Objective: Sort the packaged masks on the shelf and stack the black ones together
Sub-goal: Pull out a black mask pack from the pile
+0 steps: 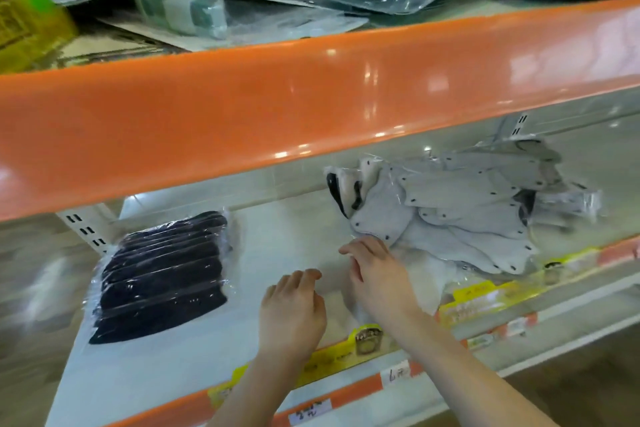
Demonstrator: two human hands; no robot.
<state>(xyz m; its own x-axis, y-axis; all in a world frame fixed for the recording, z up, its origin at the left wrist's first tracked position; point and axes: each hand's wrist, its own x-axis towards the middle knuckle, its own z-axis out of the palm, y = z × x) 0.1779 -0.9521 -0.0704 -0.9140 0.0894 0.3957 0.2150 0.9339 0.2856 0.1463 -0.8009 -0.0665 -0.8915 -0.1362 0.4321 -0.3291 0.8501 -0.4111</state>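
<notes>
Both hands are empty, fingers loose: the right hand (375, 274) touches the grey masks (450, 215), the left hand (294, 308) hovers nearby. The black masks (162, 274) look light and slippery; hold their edges.

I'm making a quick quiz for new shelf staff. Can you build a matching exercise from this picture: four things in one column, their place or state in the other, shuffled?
Things:
1. black mask stack
2. grey mask pile
3. right hand
4. left hand

Places or states:
A. touching the grey pile's near edge
B. scattered on the shelf's right part
C. over bare shelf, holding nothing
D. neatly overlapped at the shelf's left

Pairs: 1-D, 2-B, 3-A, 4-C
</notes>
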